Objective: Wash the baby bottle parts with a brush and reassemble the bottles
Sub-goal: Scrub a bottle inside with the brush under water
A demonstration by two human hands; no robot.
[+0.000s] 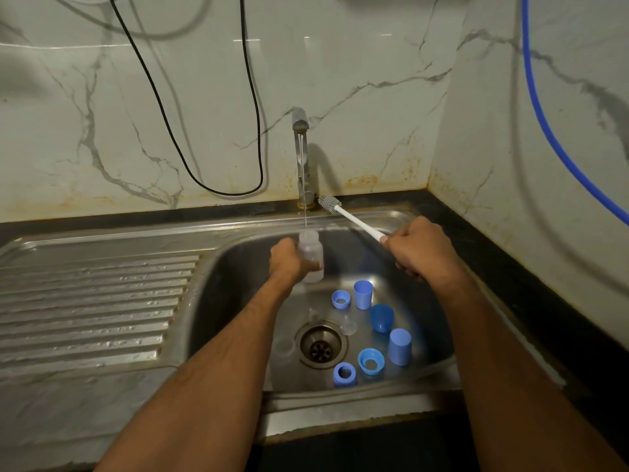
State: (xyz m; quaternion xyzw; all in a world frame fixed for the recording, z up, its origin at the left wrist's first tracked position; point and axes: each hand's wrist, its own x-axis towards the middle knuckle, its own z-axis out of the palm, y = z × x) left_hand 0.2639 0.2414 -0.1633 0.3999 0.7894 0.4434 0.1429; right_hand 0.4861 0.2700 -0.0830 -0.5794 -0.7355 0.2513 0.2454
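Left grip (289, 260) holds bottle (311, 253); right grip (420, 250), brush (350, 218).

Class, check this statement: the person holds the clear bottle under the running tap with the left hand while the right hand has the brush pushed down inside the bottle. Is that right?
Not quite. The head view shows the left hand holding the clear bottle under the running tap, but the brush in the right hand is outside the bottle, its bristles up beside the tap's base.
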